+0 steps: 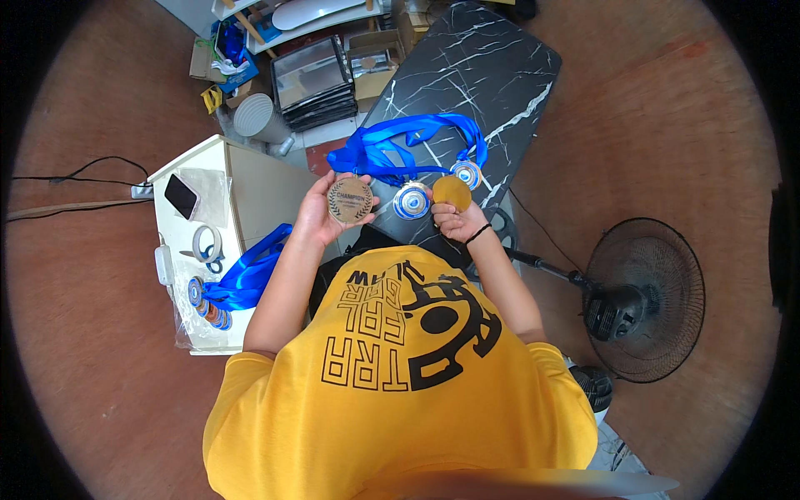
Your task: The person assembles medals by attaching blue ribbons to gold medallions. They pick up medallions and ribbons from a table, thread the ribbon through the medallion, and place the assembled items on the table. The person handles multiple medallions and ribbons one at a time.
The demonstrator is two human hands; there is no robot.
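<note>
Two bare hands meet over a black surface with white marble-like veins: the left hand has its fingers grasping a round bronze-toned medal with a wreath design, its face turned up, and the right hand has its fingers clenched on a plain gold-coloured disc. Both pieces are held at the near end of the surface, where two silver-and-blue medals lie beside the right hand and looped blue ribbons spread just beyond; whether the bronze-toned medal joins a ribbon, I cannot tell. To the left stands a white cabinet, its top bearing a dark phone-like slab on clear plastic, a tape roll, blue-handled scissors and a cluster of medals with blue ribbons of their own. Behind the cabinet are a pale ribbed bin, a stack of black-edged trays, an open cardboard box and a white shelf. A black fan stands at the right, against brown panelling.
</note>
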